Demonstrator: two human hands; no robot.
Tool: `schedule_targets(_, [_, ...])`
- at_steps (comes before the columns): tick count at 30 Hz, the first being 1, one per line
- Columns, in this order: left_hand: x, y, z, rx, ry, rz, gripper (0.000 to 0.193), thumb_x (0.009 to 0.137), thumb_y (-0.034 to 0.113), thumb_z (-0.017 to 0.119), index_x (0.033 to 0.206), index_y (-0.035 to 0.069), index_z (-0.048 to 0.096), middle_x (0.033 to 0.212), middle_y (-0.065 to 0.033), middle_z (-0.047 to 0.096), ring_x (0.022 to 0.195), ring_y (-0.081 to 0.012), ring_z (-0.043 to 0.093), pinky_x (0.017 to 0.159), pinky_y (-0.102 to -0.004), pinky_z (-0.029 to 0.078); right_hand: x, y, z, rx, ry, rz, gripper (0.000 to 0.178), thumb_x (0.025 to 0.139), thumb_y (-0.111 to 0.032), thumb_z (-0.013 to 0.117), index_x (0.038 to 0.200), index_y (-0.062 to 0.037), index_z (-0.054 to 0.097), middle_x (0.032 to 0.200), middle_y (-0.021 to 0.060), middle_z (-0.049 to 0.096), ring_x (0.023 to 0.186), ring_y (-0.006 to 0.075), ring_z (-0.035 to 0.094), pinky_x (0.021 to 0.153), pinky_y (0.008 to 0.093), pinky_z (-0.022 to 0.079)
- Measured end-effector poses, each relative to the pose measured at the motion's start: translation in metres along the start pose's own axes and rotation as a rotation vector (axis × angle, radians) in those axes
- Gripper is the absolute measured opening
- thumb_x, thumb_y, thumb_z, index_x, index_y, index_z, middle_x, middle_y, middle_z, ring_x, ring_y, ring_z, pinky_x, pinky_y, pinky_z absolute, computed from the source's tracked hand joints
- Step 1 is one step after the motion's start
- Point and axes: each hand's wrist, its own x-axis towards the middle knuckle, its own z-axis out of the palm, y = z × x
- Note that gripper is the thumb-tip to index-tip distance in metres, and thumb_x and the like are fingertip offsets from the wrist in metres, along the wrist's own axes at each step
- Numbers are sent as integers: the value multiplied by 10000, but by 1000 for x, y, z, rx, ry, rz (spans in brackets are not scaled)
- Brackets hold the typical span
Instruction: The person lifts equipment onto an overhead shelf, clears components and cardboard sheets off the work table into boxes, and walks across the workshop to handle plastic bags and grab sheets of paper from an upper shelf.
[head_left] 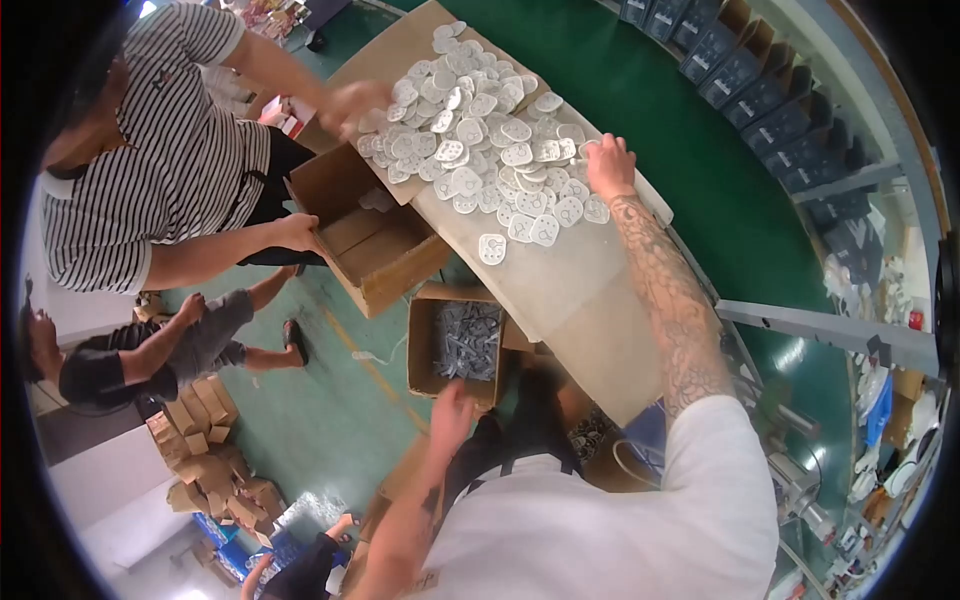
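Observation:
A heap of flat white rounded-square pieces [470, 131] with dark line markings lies on the cardboard-covered table [500, 280]. My right hand [610, 165] reaches to the heap's right edge, fingers bent and closed over a white piece there. Below the table's left edge stands an open cardboard box [415, 345] full of small grey strip-like pieces [467, 340]. Just at that box's near rim is my left hand [453, 410], its fingers curled together; what they hold, if anything, is hidden.
Across the table, a person in a striped shirt [180, 150] tilts a cardboard box [385, 265] against the table edge, one blurred hand [355, 105] at the heap. Another person [130, 355] is at the left. A metal rail [820, 330] runs at the right.

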Motion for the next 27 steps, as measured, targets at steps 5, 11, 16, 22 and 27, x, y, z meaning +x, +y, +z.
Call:
schedule_targets(5, [147,145,43,326,205,524,673,794,287,693,1370,84,411,1420,-227,338,1285,-445,329,1030,-578,296,-92,26,-45,338,157,66,95,814,-161,615,860,-88,654,907,95,625,894,293,592,734,427,490])
schedule_targets(11, [246,173,60,637,149,555,769,827,592,564,1474,267,305,1562,-190,94,1421,-457,66,1049,-717,54,-281,-53,-81,1179,-274,367,115,784,-90,699,856,-21,642,779,35,643,721,121,588,673,278,487])
schedule_targets(16, [289,168,38,674,221,625,733,855,640,471,1460,246,348,1567,-173,110,1446,-389,30,1079,-686,8,-389,-62,-73,1039,-518,334,100,781,-94,696,826,-30,635,765,83,597,630,194,588,604,309,482])
schedule_targets(22, [339,153,-6,813,266,538,714,901,617,402,1471,195,316,1563,-173,117,1452,-346,36,1142,-555,-34,-405,-61,-40,890,-564,279,106,768,-96,695,823,-45,621,781,87,585,685,245,596,634,353,488])
schedule_targets(27, [371,114,-44,866,391,499,719,900,586,441,1467,160,319,1553,-185,153,1449,-347,72,1163,-499,-2,-396,-78,-21,886,-649,252,115,769,-104,690,829,-60,602,783,79,571,720,267,594,647,367,485])
